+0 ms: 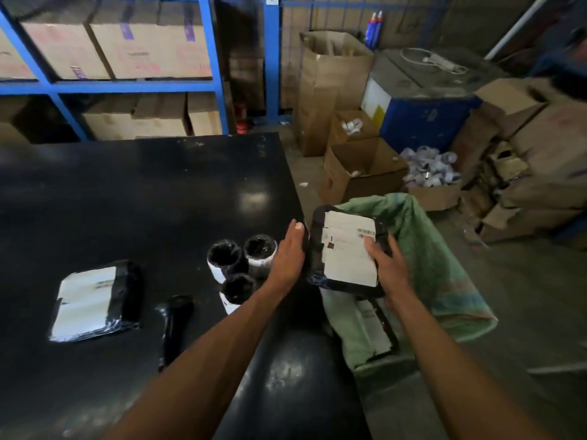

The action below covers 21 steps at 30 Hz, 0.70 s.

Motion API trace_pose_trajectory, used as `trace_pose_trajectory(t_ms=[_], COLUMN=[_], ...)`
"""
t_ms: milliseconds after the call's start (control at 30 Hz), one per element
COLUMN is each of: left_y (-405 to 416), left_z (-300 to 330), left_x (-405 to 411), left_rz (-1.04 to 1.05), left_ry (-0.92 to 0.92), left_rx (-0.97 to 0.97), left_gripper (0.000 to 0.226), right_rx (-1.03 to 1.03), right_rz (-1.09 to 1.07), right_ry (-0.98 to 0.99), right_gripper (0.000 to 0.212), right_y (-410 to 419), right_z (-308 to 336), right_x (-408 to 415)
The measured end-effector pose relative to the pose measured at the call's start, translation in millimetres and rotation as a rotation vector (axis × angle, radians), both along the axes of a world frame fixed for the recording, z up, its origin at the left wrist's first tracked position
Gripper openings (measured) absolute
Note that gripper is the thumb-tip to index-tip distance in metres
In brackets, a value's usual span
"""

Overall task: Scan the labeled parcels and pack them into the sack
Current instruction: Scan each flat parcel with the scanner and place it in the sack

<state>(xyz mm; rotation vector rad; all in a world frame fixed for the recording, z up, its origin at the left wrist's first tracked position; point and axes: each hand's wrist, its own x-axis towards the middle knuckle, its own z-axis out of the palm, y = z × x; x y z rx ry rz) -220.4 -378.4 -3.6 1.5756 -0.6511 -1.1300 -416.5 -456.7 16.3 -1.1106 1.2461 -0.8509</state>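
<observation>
A black parcel with a white label (347,249) is held between both hands, just past the table's right edge and over the mouth of the green sack (428,249). My left hand (289,255) presses flat against its left side. My right hand (386,262) grips its right side, thumb on the label. Inside the sack lies another labeled parcel (373,325). On the black table (143,201) rest a flat black parcel with a white label (95,301), a black handheld scanner (174,325) and three small round black-wrapped parcels (241,265).
Blue shelving with cardboard boxes (127,49) stands behind the table. To the right on the floor are open cartons (359,169), a heap of small white items (428,166), a blue drum (422,100) and stacked flattened boxes (524,173).
</observation>
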Motion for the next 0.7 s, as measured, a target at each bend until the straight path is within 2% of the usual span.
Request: trace_pose_trajectory(t_ms=[133, 233, 267, 400, 533, 633, 700], left_y=[-30, -59, -68, -93, -98, -100, -101], left_z=[11, -1, -6, -12, -29, -38, -39], left_x=[-50, -73, -78, -98, -103, -92, -86], left_rz=[-0.031, -0.059, -0.062, -0.053, -0.055, -0.085, -0.087], left_ry=[-0.238, -0.336, -0.364, -0.556, -0.756, -0.806, -0.807], left_rx=[0.039, 0.084, 0.111, 0.247, 0.331, 0.326, 0.308], left_gripper=[0.06, 0.066, 0.068, 0.078, 0.086, 0.091, 0.091], right_rx=[0.017, 0.05, 0.053, 0.077, 0.145, 0.155, 0.165], right_rz=[-0.052, -0.078, -0.078, -0.057, 0.051, 0.124, 0.166], right_ry=[0.024, 0.059, 0.065, 0.127, 0.155, 0.206, 0.231], right_gripper=[0.05, 0.036, 0.038, 0.068, 0.062, 0.061, 0.068], right_y=[-36, -54, -60, -75, -92, -108, -118], right_z=[-10, -22, -27, -50, -80, -98, -109], right_x=[-56, -82, -88, -102, -100, -90, -82])
